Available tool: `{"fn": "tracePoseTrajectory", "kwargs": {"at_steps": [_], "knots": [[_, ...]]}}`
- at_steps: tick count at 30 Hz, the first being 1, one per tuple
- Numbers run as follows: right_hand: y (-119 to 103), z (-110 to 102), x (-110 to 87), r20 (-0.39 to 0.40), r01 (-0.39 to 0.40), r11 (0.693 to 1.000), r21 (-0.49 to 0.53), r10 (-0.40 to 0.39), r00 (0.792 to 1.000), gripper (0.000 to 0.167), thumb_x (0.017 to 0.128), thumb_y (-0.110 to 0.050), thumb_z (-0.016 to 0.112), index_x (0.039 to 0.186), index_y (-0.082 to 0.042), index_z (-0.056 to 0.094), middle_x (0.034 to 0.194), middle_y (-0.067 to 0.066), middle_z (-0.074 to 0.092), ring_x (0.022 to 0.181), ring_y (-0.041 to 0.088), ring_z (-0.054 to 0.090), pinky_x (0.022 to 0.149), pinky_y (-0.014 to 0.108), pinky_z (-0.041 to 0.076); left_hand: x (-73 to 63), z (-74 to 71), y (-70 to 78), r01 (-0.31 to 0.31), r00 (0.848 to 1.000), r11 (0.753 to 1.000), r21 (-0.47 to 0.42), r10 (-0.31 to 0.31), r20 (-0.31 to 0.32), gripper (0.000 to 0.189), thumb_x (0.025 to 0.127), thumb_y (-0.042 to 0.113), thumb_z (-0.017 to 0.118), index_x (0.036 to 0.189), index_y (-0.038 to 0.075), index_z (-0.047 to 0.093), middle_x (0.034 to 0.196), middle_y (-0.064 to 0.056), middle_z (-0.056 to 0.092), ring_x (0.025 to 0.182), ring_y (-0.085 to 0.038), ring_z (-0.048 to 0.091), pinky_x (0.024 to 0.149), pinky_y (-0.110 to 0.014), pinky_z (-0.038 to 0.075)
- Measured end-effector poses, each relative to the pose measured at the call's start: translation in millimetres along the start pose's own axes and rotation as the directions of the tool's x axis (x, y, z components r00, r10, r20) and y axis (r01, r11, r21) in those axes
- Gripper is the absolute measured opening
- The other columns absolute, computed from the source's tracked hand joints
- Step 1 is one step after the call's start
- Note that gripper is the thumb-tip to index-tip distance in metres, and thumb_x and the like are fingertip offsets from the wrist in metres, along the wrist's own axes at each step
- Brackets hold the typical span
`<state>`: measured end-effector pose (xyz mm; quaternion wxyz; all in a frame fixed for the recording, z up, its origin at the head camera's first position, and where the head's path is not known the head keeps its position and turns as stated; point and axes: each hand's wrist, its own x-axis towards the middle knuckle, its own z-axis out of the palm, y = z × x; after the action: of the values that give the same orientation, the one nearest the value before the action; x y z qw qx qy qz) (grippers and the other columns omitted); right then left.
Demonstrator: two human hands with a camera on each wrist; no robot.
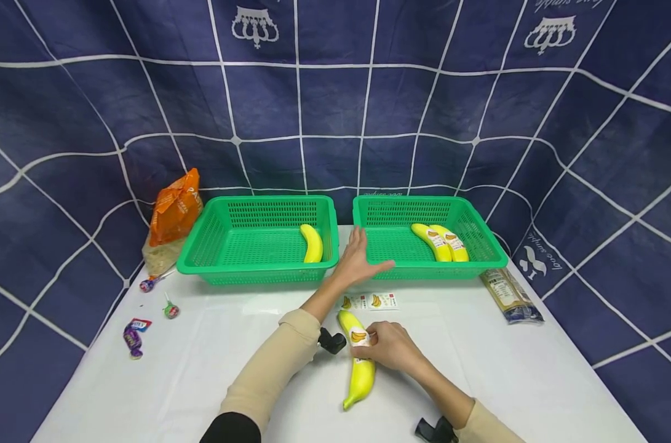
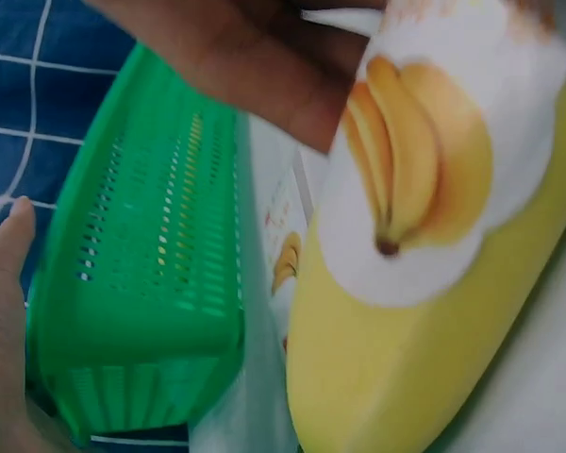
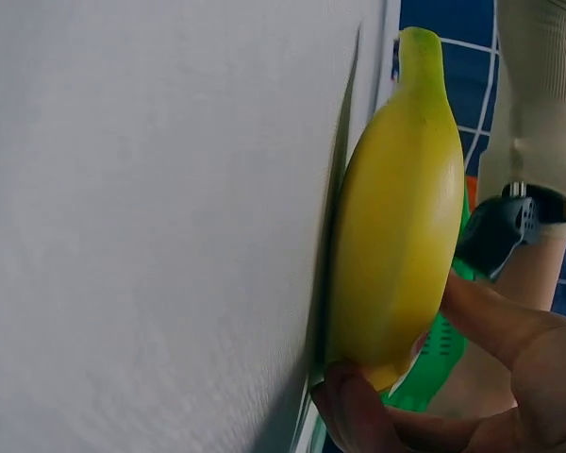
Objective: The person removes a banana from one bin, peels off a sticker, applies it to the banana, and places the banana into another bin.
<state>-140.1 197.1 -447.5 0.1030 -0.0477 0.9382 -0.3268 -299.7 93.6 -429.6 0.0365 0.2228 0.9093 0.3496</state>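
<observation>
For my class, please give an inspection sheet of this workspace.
Surface: white table covering, lightly creased.
Job's things: labelled curved yellow banana; white printed sticker strip; two green perforated plastic baskets, left with one yellow banana, right with two labelled bananas.
Clutter: orange plastic bag, two round wrapped lollipops, purple wrapped sweet, flat gold packet.
Grips: right grip holds the first banana; left grip, spread, holds nothing.
Cables: nothing seen.
Surroundings: blue fabric with white lines.
</observation>
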Motion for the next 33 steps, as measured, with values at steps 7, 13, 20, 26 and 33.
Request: {"fn": "tracePoseTrajectory", "kwargs": {"at_steps": [7, 13, 20, 26, 33], "knots": [[-2, 2, -1.9, 0.005, -0.009, 0.999, -0.032, 0.009, 1.0, 0.037, 0.072, -0.042, 0.083, 0.079, -0.01, 0.065, 0.057, -0.004, 0.045, 0.054, 0.012, 0.039, 0.047, 0.023, 0.028, 5.3, 5.7, -4.6, -0.002, 1.0, 1.0, 0.015, 0.003, -0.02, 0.114, 0.083, 0.07, 0.058, 0.156, 0.006, -0.002, 0.165, -0.009, -0.011, 0.153, -0.021, -0.009, 0.122, -0.051, 0.021], [-2, 3, -1.8, 0.007, -0.004, 1.0, -0.029, 0.004, 1.0, 0.036, 0.071, -0.04, 0.083, 0.079, -0.009, 0.066, 0.057, -0.004, 0.045, 0.055, 0.013, 0.039, 0.047, 0.023, 0.028, 5.8, 12.0, -4.6, 0.015, 0.999, 0.997, -0.076, -0.019, -0.042, 0.115, 0.082, 0.062, 0.065, 0.156, 0.004, -0.002, 0.165, -0.009, -0.012, 0.153, -0.024, -0.006, 0.12, -0.049, 0.026], [-2, 0, 0.2, 0.021, -0.002, 1.0, 0.001, 0.002, 1.0, 0.038, 0.068, -0.035, 0.085, 0.083, -0.004, 0.071, 0.052, -0.006, 0.043, 0.048, 0.009, 0.036, 0.044, 0.021, 0.026, 7.3, 15.6, -5.1, 0.025, 0.997, 0.975, -0.221, -0.039, -0.059, 0.118, 0.081, 0.056, 0.07, 0.156, 0.007, -0.006, 0.165, -0.004, -0.015, 0.151, -0.032, 0.015, 0.117, -0.05, 0.033], [1, -5, 0.0, 0.033, -0.017, 1.0, 0.001, 0.017, 0.999, 0.037, 0.069, -0.032, 0.084, 0.057, -0.013, 0.055, 0.048, -0.008, 0.033, 0.046, 0.008, 0.029, 0.045, 0.021, 0.02, 9.2, 17.5, -7.2, 0.006, 0.997, 0.951, -0.309, -0.03, -0.071, 0.118, 0.08, 0.05, 0.074, 0.156, 0.008, -0.006, 0.165, -0.003, -0.015, 0.153, -0.03, 0.009, 0.12, -0.049, 0.028], [4, -20, -0.4, 0.039, -0.043, 0.999, -0.029, 0.044, 0.998, 0.037, 0.068, -0.03, 0.084, 0.057, -0.015, 0.052, 0.05, -0.007, 0.031, 0.047, 0.007, 0.027, 0.047, 0.021, 0.016, 9.2, 17.7, -6.9, 0.026, 0.997, 0.947, -0.32, -0.047, -0.059, 0.119, 0.08, 0.05, 0.075, 0.156, 0.01, -0.007, 0.165, -0.001, -0.015, 0.153, -0.029, 0.007, 0.12, -0.05, 0.026]]}}
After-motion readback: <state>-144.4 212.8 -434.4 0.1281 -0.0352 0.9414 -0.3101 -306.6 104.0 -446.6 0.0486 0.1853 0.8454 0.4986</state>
